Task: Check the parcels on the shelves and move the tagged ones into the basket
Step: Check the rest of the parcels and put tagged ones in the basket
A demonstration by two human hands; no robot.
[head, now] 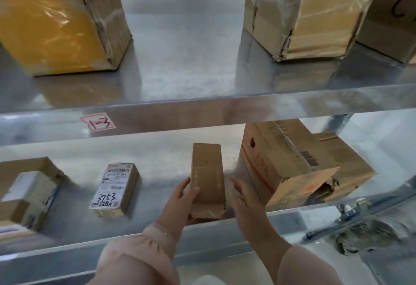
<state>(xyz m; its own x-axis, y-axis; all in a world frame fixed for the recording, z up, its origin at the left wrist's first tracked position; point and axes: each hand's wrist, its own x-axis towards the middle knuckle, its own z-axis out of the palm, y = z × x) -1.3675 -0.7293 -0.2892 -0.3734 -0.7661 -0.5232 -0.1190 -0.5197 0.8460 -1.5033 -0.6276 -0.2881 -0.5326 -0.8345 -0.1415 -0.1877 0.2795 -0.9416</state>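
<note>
A narrow brown cardboard parcel (208, 179) lies on the lower metal shelf (157, 224), its torn near end at the shelf's front edge. My left hand (180, 199) grips its left side, thumb on top. My right hand (244, 197) is beside its right side with fingers straight; contact cannot be told. No label shows on its top face. Left of it lies a small parcel with a white shipping label (117, 189) marked 3753.
A large torn carton (290, 163) stands right of my right hand. An open box (24, 192) sits at the lower left. The upper shelf (180, 95), tagged 1-3, carries a yellow-taped box (58, 25) and taped cartons (301, 12).
</note>
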